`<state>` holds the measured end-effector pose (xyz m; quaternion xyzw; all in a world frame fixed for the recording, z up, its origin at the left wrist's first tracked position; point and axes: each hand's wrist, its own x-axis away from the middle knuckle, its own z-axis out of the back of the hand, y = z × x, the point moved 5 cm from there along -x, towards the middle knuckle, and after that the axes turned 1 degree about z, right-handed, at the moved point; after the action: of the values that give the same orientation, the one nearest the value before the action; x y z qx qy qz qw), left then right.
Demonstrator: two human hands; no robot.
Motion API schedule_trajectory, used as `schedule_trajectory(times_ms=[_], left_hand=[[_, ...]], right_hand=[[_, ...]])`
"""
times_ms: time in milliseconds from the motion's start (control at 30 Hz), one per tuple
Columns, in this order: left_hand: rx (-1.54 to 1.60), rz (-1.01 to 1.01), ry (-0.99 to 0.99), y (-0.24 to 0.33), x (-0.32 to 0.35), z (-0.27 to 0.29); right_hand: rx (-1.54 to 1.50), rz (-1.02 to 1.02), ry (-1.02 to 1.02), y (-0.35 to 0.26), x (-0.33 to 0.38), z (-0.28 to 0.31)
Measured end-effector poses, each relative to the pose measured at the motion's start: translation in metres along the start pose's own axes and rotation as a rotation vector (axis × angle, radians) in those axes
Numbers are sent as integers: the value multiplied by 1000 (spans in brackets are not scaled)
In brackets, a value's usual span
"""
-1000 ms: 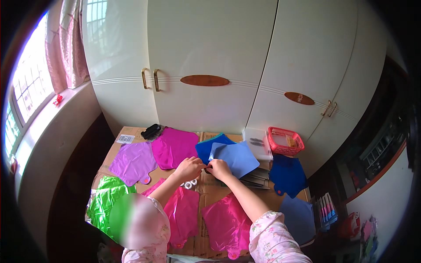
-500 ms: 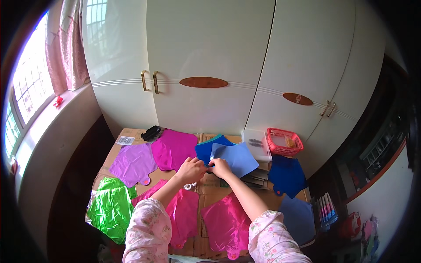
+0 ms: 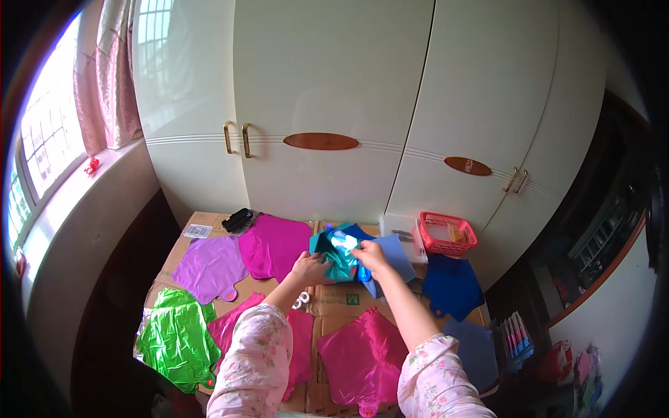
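Observation:
A shiny teal-and-blue foil balloon (image 3: pixel 340 263), flat and crumpled, lies bunched between my hands at the far middle of the cardboard. My left hand (image 3: pixel 311 267) closes on its near left edge. On its right side my right hand (image 3: pixel 371 256) pinches the foil, fingers bent round a fold. Under and behind my right hand, a pale blue flat balloon (image 3: pixel 398 256) spreads out, and a darker blue edge shows behind the teal foil. White rolls of ribbon or tape (image 3: pixel 302 300) rest just below my left hand.
Flat foil balloons surround the work: magenta (image 3: pixel 274 244), lilac (image 3: pixel 209 268), green (image 3: pixel 178 340), pink (image 3: pixel 362 355), dark blue (image 3: pixel 451 284). A red basket (image 3: pixel 446 235) stands beside a clear plastic box (image 3: pixel 401 230) at back right. A black object (image 3: pixel 237 220) sits back left, before white cabinets (image 3: pixel 327 83).
My hands, close together before, have moved apart. The teal foil is now lifted and bunched between them, and the pale blue balloon lies partly covered.

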<state>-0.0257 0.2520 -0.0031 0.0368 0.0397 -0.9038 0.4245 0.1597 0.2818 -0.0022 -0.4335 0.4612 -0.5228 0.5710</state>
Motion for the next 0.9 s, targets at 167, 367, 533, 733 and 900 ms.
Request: schedule_trajectory(times_ms=[167,367,533,733,900], left_hand=[[52,31,-272,-5,-11,-10],[99,71,-334,-4,-8,1],[112,79,-348,-3,-8,0],[69,33,-316,3,-15,-3],[143,135,-120,-31,7,11]], right_hand=[[-399,-17,197,-20,-20,82],[-284,144,428,-85,-26,189],[-120,323,658,-156,-7,230],[600,766,820,-243,15,185],[828,1067,421,-261,24,44]])
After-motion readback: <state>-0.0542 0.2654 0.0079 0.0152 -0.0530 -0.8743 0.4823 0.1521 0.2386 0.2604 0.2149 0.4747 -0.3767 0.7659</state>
